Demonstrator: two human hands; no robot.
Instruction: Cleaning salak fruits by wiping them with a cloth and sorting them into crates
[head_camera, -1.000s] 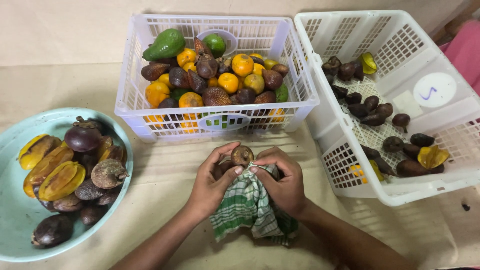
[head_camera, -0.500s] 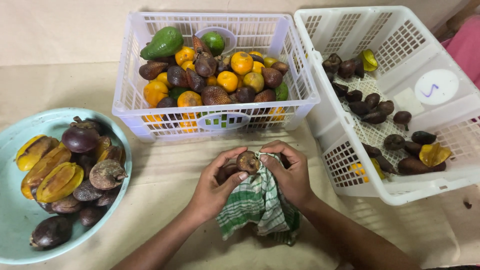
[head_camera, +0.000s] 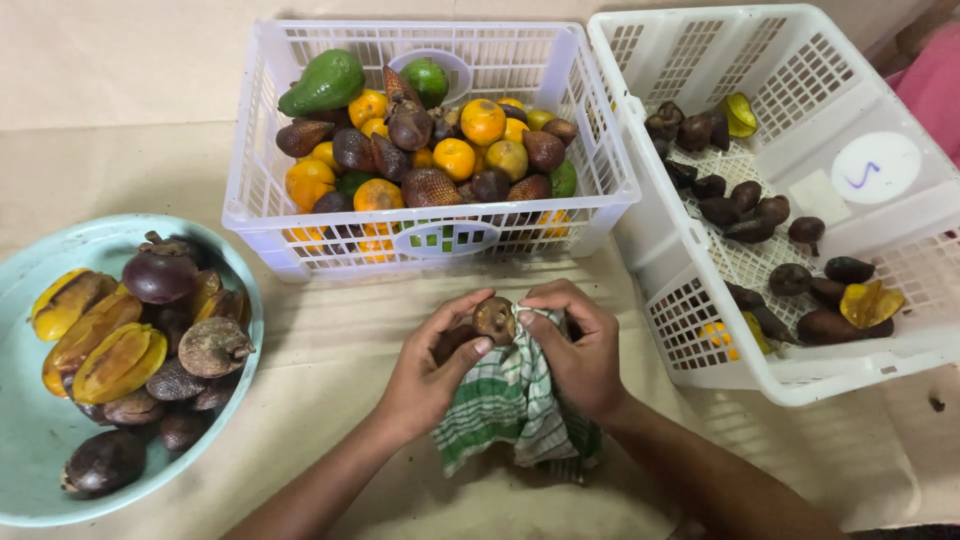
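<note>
Both my hands meet at the middle of the table around a small round brown fruit (head_camera: 494, 318). My left hand (head_camera: 435, 365) grips the fruit from the left, thumb against it. My right hand (head_camera: 578, 350) holds a green-and-white checked cloth (head_camera: 505, 405) against the fruit's right side. The cloth hangs down between my wrists onto the table.
A white basket (head_camera: 262, 190) behind my hands holds oranges, scaly brown fruits and green avocados. A second white basket (head_camera: 700, 330) at the right holds dark fruits and yellow pieces. A light blue bowl (head_camera: 30, 450) at the left holds dark round fruits and yellow starfruit.
My hands have turned the fruit and shifted the cloth around it, staying in about the same spot on the table. Baskets and bowl have not moved.
</note>
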